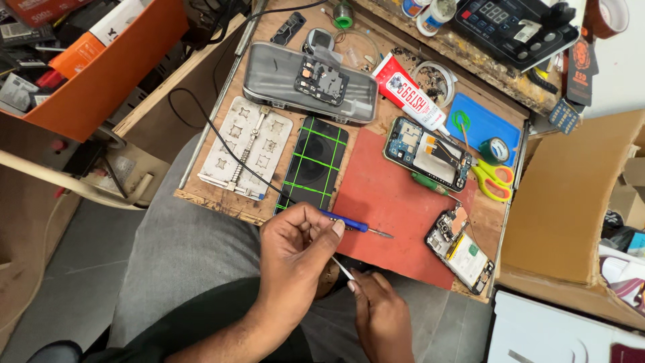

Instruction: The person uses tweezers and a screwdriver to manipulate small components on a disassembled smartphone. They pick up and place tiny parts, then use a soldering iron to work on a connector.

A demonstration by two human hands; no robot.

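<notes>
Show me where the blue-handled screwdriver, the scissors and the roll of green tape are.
blue-handled screwdriver (352,224), head view, on the blue handle beside the left hand's thumb.
scissors (494,180), head view, on the yellow and green handles.
roll of green tape (495,150), head view, on the roll's rim.

- Screwdriver (349,222): blue handle, silver tip.
- Mat (393,208) at the bench's near edge: plain red.
- Phone panel (314,163): black, crossed by a bright green grid of lines.
- Scissors (494,178): yellow handles.
- Tape roll (496,149): dark green.
- Small pad (485,121) toward the far right corner: blue.
- Glue tube (410,93): red and white.
- Bin (107,74) off the left edge: orange.
</notes>
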